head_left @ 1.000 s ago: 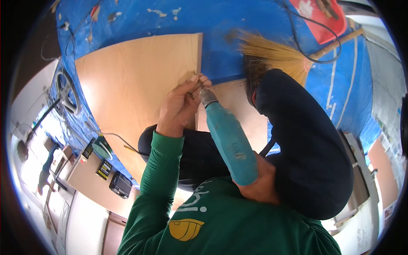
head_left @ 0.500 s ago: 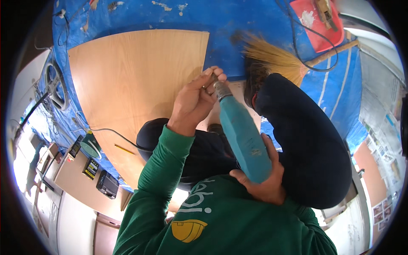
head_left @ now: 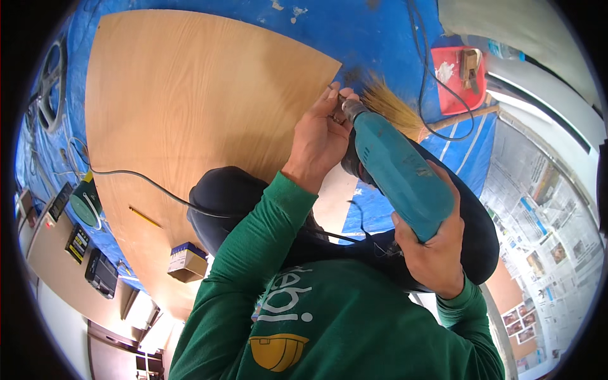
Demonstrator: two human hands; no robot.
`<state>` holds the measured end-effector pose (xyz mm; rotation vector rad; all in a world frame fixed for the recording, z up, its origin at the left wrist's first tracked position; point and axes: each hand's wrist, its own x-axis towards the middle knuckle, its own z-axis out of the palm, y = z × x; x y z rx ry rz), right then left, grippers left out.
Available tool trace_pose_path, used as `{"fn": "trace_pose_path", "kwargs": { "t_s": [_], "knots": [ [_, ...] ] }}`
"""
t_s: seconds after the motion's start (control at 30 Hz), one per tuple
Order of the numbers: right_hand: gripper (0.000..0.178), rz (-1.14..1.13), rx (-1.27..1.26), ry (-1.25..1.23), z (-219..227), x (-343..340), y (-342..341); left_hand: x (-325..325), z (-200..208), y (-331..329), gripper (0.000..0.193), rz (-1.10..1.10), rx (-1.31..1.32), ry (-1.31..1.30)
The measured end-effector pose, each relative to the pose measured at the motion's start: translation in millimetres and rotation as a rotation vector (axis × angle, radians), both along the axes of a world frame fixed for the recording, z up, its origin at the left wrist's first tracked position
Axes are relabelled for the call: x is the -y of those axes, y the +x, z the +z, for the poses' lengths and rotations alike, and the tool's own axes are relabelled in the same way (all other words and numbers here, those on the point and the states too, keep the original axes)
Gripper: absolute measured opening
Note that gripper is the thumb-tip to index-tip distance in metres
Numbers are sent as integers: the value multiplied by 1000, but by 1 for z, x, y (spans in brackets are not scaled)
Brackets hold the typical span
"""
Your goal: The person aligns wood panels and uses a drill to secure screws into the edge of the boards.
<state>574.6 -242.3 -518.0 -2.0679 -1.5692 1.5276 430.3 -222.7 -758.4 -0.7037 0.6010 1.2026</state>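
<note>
Only the one head view to go on here, so: the sketchy part to me is the left hand (head_left: 320, 136) pinched right at the nose of the drill (head_left: 399, 174), fingers bunched together around the chuck or bit (can't tell exactly what they're gripping, it's too small). If the trigger gets bumped while those fingers are there, that's a nasty nip, I'd guess. The right hand (head_left: 434, 250) is wrapped tight around the drill's back end, so a twitch there could do it. Also the cord (head_left: 152, 183) trails across the plywood sheet (head_left: 190, 107) and could snag a knee. Position-wise, the drill sits right of centre, nose pointing far-left at the sheet's right corner, just near the broom (head_left: 392, 107) on the blue tarp (head_left: 380, 31). A small box (head_left: 185, 263) sits near-left on the sheet.
</note>
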Motion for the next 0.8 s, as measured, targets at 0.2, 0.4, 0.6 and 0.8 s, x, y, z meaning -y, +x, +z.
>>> {"fn": "trace_pose_path", "kwargs": {
  "t_s": [0.2,0.4,0.6,0.8],
  "knots": [
    [77,60,37,18,2,-5,-10,1,-5,-1,25,15,3,-31],
    [76,54,53,30,1,-10,-15,0,-7,-2,25,12,17,-36],
    [76,48,51,28,-1,-11,-19,0,-10,-2,26,-6,-10,-16],
    [76,95,68,71,-2,-12,-21,-3,-9,-4,25,-15,-22,3]
  ]
}}
